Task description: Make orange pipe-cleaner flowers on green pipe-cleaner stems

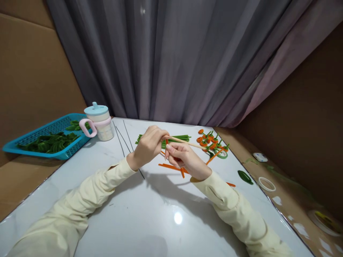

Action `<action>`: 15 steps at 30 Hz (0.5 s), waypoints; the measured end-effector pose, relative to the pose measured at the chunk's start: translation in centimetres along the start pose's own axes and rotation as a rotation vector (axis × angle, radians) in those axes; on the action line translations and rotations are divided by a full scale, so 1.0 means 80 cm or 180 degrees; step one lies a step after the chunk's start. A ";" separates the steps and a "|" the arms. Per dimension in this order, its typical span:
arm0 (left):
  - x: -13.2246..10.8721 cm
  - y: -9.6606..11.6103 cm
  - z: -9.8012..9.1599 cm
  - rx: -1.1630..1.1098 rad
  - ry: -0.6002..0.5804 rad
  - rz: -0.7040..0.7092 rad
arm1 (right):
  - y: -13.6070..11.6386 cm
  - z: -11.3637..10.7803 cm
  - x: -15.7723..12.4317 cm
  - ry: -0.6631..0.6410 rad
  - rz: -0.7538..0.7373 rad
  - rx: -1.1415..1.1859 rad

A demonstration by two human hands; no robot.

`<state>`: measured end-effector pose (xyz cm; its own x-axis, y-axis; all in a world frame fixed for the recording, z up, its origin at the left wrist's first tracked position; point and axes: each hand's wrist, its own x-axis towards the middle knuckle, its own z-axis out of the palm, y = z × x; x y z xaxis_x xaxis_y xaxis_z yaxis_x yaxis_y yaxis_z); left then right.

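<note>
My left hand is closed on the end of a thin wooden stick, which points right over the table. A short orange pipe cleaner shows at the stick, between my hands. My right hand has its fingers pinched on that pipe cleaner, just below the stick; its lower part is hidden. Under and beside my right hand lie loose orange pipe cleaners. Behind my hands is a bundle of green pipe cleaners. Several small orange flowers with green stems are grouped at the right.
Dark thin wires lie left of my hands. A lidded cup stands beside a blue basket of green coiled pieces. At the right are a green tape roll, a dark green coil and a white ring. A curtain hangs behind.
</note>
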<state>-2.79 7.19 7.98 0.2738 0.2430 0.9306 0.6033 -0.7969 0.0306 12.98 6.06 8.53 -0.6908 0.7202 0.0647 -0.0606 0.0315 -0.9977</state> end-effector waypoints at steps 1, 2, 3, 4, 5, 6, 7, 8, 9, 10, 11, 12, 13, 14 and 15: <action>0.000 -0.003 0.001 0.0115 -0.0120 -0.0004 | 0.000 0.000 0.001 0.0102 -0.0030 -0.0085; 0.000 -0.005 0.001 0.0210 -0.0246 -0.0023 | -0.001 -0.001 0.001 0.0190 -0.0063 -0.0248; 0.001 -0.006 0.001 0.0288 -0.0363 -0.0046 | -0.004 -0.002 0.001 0.0264 -0.0101 -0.0491; 0.002 -0.006 0.000 0.0343 -0.0465 -0.0070 | -0.006 -0.004 0.000 0.0329 -0.0151 -0.0822; 0.003 -0.006 -0.001 0.0375 -0.0544 -0.0093 | -0.009 -0.006 -0.002 0.0399 -0.0229 -0.1245; 0.004 -0.005 -0.002 0.0385 -0.0611 -0.0111 | -0.012 -0.007 -0.004 0.0473 -0.0345 -0.1747; 0.005 -0.004 -0.004 0.0368 -0.0678 -0.0114 | -0.015 -0.009 -0.006 0.0562 -0.0489 -0.2295; 0.006 -0.002 -0.005 0.0329 -0.0756 -0.0112 | -0.017 -0.011 -0.009 0.0676 -0.0640 -0.2855; 0.007 -0.001 -0.006 0.0261 -0.0840 -0.0112 | -0.018 -0.013 -0.012 0.0798 -0.0774 -0.3386; 0.008 0.001 -0.008 0.0169 -0.0928 -0.0125 | -0.019 -0.015 -0.015 0.0907 -0.0877 -0.3854; 0.009 0.003 -0.009 0.0054 -0.1013 -0.0163 | -0.020 -0.018 -0.017 0.0994 -0.0941 -0.4231; 0.011 0.004 -0.010 -0.0084 -0.1092 -0.0230 | -0.020 -0.021 -0.019 0.1039 -0.0971 -0.4495; 0.013 0.006 -0.012 -0.0249 -0.1170 -0.0335 | -0.021 -0.024 -0.020 0.1034 -0.0995 -0.4634; 0.015 0.008 -0.014 -0.0431 -0.1245 -0.0470 | -0.021 -0.027 -0.020 0.0970 -0.1029 -0.4640; 0.017 0.010 -0.016 -0.0620 -0.1322 -0.0628 | -0.022 -0.030 -0.019 0.0861 -0.1083 -0.4533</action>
<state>-2.89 6.13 9.72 0.4677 0.5677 0.6774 0.5334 -0.7925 0.2958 15.89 6.59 10.13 -0.6274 0.6381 0.4464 0.6605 0.7397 -0.1290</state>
